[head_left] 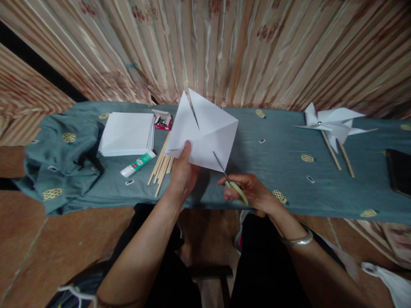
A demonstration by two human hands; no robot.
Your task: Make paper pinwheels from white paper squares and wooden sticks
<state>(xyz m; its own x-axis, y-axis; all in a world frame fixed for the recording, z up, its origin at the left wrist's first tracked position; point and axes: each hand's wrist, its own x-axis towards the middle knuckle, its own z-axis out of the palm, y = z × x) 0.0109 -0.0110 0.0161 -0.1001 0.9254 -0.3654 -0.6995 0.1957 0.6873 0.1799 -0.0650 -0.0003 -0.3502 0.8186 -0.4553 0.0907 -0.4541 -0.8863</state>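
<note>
My left hand [184, 171] grips a creased sheet of white paper [212, 122] by its lower left edge, thumb on top. A slit runs from the sheet's top corner in toward the middle. In my right hand [244, 188] is a pair of scissors [237, 192] with pale green handles. One blade lies over the paper's lower right part, pointing up toward its centre; the other blade is hidden, probably behind the sheet. The paper is held above the cloth-covered table.
On the blue-grey cloth [272, 137] to the left lie a paper stack [126, 133], a glue stick [138, 164], wooden sticks [160, 169] and a red box [163, 121] of metal pins. Rightward are paper pinwheels [334, 122] on sticks and a dark phone [399, 171]. A curtain [205, 51] hangs behind.
</note>
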